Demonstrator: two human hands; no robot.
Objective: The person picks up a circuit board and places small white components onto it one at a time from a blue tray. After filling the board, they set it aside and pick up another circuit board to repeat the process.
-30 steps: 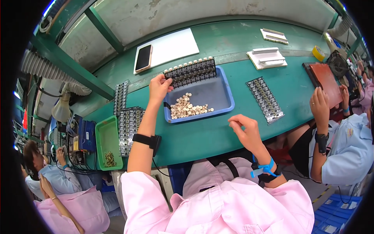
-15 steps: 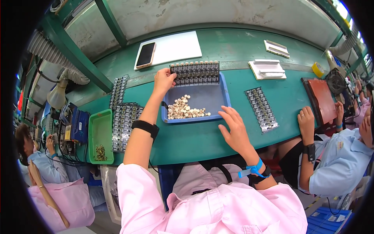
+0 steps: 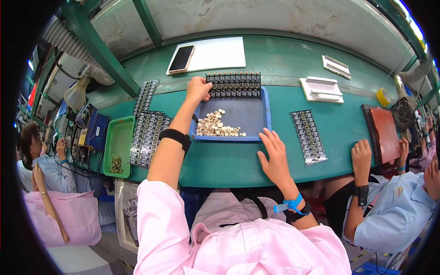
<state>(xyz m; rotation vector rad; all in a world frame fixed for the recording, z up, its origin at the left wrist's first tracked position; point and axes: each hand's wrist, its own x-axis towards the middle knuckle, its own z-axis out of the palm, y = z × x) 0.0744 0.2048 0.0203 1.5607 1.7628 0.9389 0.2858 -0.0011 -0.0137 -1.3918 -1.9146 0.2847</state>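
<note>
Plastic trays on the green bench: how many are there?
2: the blue tray, near the circuit board in the left hand, and the green tray, farther left. Others may be hidden.

Right hand point(image 3: 276, 158) less curled than before and closer to the blue tray point(image 3: 229, 138).

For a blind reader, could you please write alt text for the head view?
The left hand holds a dark circuit panel at the far side of a blue tray of whitish parts; the right hand is open nearby.

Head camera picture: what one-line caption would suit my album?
Left hand holding a dark circuit panel at the far end of a blue tray of pale parts, right hand open nearby.
</note>
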